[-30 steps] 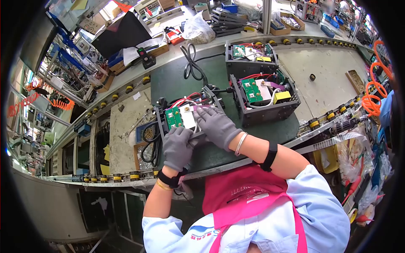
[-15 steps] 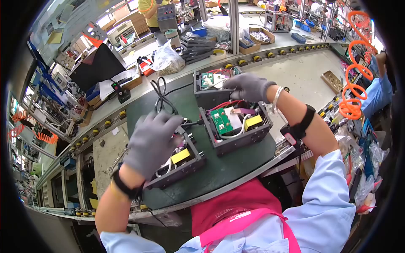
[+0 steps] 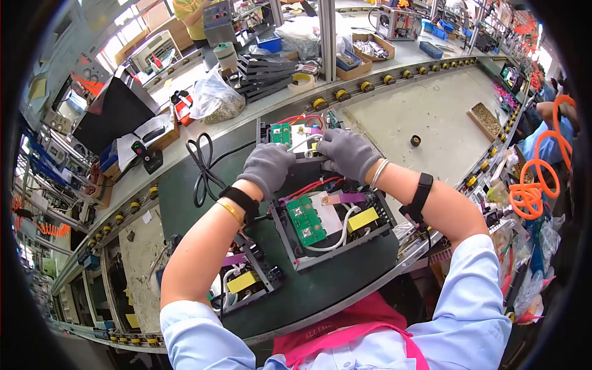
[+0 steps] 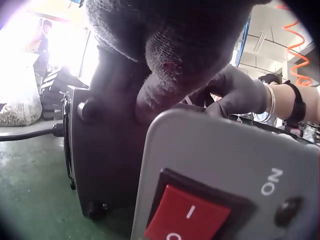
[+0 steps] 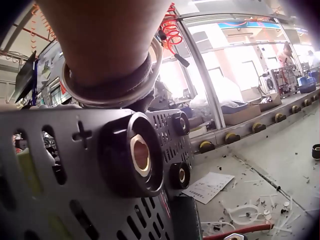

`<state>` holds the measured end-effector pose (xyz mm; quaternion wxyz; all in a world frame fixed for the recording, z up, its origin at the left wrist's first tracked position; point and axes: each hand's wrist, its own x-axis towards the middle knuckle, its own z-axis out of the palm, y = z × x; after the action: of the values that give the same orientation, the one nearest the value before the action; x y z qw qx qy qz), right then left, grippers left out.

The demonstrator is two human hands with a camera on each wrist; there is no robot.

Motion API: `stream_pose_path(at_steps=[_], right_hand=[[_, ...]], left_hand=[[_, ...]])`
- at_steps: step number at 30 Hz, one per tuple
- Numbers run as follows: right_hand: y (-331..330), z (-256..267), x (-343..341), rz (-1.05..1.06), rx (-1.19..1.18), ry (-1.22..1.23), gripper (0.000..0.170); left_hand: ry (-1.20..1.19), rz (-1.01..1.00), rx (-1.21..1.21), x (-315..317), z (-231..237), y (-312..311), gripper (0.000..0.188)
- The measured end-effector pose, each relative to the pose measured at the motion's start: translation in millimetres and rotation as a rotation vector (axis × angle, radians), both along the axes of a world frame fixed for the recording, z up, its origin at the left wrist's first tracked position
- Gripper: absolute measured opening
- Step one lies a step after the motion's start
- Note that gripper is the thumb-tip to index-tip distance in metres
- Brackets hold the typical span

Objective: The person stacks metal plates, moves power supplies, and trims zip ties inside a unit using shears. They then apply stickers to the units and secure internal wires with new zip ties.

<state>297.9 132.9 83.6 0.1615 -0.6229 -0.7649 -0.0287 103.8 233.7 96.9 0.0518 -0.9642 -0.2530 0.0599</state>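
Observation:
Three open black electronics units are in the head view: a far one (image 3: 280, 133), a middle one (image 3: 376, 238) and a lower-left one (image 3: 269, 285). My gloved left hand (image 3: 269, 168) grips the far unit's near wall at its left part; in the left wrist view the curled fingers of that hand (image 4: 167, 55) lie against the dark casing (image 4: 112, 150). My gloved right hand (image 3: 348, 154) holds the same unit's right end, its fingertips partly hidden. The middle unit's red switch (image 4: 189, 216) is close below the left hand. Slotted front panels (image 5: 65, 150) show in the right wrist view.
The units stand on a green mat (image 3: 308, 308). A looped black cable (image 3: 203, 169) lies left of the far unit. On the right are a black ring (image 3: 415, 141), a parts tray (image 3: 483, 121) and an orange coiled hose (image 3: 530, 191). Rollers (image 3: 342, 94) line the back rail.
Both hands have left the lower-left unit. First the right, then the left reached the far unit, which they now grip. The head view has shifted.

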Motion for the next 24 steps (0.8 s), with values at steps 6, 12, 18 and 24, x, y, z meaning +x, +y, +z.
stream_pose_path(at_steps=[6,12,18,24], right_hand=[[18,-9,5,0.144,-0.066,-0.078,0.020],[19,-16,10,0.167,-0.148,0.196,0.022],[62,14,-13,0.140,-0.571,-0.191,0.023],[35,23,-17,-0.010,-0.296,-0.199,0.038]], left_hand=[[-0.065,-0.090,0.021,1,1,6,0.019],[-0.131,-0.050,-0.077,3,1,11,0.020],[-0.109,0.025,-0.156,9,3,15,0.032],[-0.312,0.203,-0.200,13,-1,5,0.066]])
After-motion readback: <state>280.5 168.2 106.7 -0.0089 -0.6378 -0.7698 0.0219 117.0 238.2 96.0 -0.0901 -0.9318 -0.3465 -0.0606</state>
